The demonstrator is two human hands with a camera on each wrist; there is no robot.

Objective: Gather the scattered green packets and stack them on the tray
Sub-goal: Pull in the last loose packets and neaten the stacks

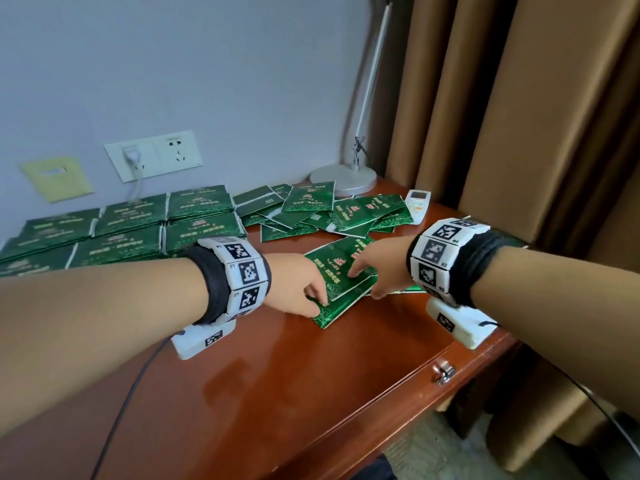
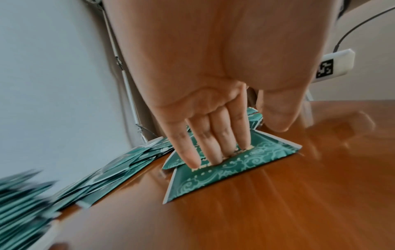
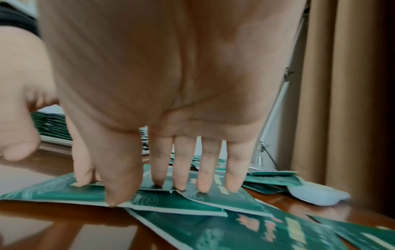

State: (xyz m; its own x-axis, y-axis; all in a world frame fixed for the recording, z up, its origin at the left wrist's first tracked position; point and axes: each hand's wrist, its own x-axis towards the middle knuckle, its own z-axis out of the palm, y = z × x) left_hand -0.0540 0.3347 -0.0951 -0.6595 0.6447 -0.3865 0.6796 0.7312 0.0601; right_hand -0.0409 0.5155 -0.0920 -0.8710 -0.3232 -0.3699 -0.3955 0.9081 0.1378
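small overlapping bundle of green packets point(image 1: 341, 271) flat on the desk point(image 1: 311, 393), just in front of the loose pile point(image 1: 329, 211) and right of the stacked rows point(image 1: 121, 230). tray itself not visible under those rows, so cannot confirm.

left hand point(image 1: 299, 284): fingers point(image 2: 213, 145) straight, pressing down on the bundle's near-left corner, thumb off the edge, nothing clamped. right hand point(image 1: 377, 268): fingers point(image 3: 205, 174) spread and straight, tips resting on the top packet, thumb at the bundle's edge, no grip either.

risks, judged:
- slick foil on glossy wood, so squeezing inward likely fans the bundle instead of squaring it.
- pressed flat, no finger under an edge, so lift may leave the bottom packet behind.
- remote point(image 1: 419, 204) just right of the loose pile, easy to sweep along or knock.
- wrist cables point(image 1: 121, 403) could drag packets off the stacked rows on the carry over.
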